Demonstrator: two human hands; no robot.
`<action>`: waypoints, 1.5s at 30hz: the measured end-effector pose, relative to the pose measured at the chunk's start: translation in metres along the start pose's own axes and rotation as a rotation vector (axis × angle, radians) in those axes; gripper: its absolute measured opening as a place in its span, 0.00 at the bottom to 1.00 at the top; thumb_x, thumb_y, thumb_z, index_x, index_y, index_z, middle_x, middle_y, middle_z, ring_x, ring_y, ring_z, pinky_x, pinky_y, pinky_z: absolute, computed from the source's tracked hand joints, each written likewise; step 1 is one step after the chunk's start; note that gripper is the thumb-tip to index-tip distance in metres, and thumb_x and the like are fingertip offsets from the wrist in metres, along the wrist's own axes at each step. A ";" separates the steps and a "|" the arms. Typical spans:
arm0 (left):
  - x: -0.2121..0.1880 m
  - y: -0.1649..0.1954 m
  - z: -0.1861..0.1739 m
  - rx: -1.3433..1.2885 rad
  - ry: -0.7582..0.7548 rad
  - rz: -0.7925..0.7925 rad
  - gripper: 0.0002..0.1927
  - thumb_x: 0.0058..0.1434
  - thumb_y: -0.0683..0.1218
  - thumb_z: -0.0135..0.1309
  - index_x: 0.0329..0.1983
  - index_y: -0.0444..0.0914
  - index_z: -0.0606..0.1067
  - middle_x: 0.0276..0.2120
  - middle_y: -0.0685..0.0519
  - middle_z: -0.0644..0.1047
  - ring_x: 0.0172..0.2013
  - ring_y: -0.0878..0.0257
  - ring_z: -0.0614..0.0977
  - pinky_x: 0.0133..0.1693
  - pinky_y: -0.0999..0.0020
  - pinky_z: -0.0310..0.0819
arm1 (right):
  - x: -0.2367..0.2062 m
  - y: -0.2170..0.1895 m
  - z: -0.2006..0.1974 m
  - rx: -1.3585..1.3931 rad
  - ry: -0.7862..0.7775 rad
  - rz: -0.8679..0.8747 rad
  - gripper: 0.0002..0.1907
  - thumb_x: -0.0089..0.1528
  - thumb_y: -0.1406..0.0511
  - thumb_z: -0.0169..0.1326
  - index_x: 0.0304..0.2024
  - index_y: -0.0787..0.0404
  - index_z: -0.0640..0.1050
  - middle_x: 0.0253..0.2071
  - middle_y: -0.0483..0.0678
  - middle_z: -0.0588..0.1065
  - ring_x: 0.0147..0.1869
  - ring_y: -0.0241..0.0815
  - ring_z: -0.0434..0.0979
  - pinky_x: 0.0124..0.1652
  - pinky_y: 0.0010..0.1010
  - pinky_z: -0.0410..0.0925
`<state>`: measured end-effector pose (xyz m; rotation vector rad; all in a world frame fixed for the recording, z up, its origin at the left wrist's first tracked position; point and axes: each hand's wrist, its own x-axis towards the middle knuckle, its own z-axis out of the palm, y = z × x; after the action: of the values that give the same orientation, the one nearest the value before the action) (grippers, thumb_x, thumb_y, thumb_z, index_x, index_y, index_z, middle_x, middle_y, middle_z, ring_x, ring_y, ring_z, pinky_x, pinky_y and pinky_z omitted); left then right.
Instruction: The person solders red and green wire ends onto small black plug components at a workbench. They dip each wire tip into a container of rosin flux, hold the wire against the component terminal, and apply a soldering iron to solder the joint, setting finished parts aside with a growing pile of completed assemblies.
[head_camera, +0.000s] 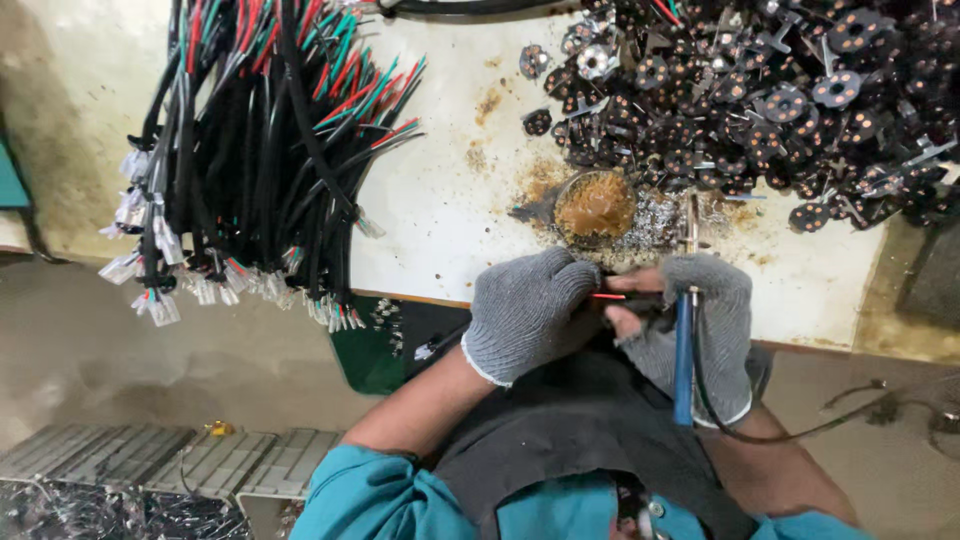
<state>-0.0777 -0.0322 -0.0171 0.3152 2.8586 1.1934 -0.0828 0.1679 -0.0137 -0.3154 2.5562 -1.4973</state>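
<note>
- Left hand (528, 312), in a grey knit glove at lower centre of the frame, had its fingers curled together around a thin red wire (607, 296).
- Right hand (700, 325), also gloved (fingertips bare), was clamped on a blue-handled soldering iron (684, 345), its tip pointing towards the top of the frame.
- Just above both hands sat a round tin of brown flux (594, 207) on the stained white table (440, 200).
- Upper right: a heap of small black round boards (780, 90).
- Upper left: a bundle of black cables (250, 150) with coloured cores.
</note>
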 end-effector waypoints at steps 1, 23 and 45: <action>0.001 0.000 -0.001 0.002 -0.003 0.002 0.13 0.53 0.54 0.64 0.31 0.46 0.73 0.27 0.52 0.72 0.27 0.52 0.79 0.26 0.54 0.69 | -0.002 0.002 0.002 0.045 -0.007 0.003 0.31 0.56 0.67 0.69 0.53 0.65 0.64 0.42 0.52 0.81 0.44 0.44 0.81 0.48 0.32 0.71; -0.019 0.017 -0.040 -0.553 -0.242 -0.123 0.10 0.64 0.46 0.56 0.46 0.42 0.71 0.34 0.48 0.79 0.37 0.48 0.83 0.37 0.59 0.75 | -0.022 -0.005 0.005 0.304 0.112 -0.008 0.16 0.59 0.74 0.62 0.44 0.60 0.71 0.36 0.50 0.79 0.39 0.40 0.81 0.42 0.30 0.73; -0.041 0.016 -0.011 -0.840 0.050 -0.254 0.06 0.61 0.40 0.66 0.34 0.38 0.78 0.29 0.51 0.75 0.32 0.57 0.77 0.36 0.64 0.71 | -0.029 -0.016 0.003 0.232 0.027 0.024 0.06 0.60 0.71 0.63 0.37 0.61 0.77 0.35 0.45 0.79 0.38 0.36 0.80 0.40 0.26 0.71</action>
<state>-0.0362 -0.0370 -0.0007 -0.1077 2.0586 2.1574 -0.0522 0.1654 -0.0005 -0.2335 2.3633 -1.7781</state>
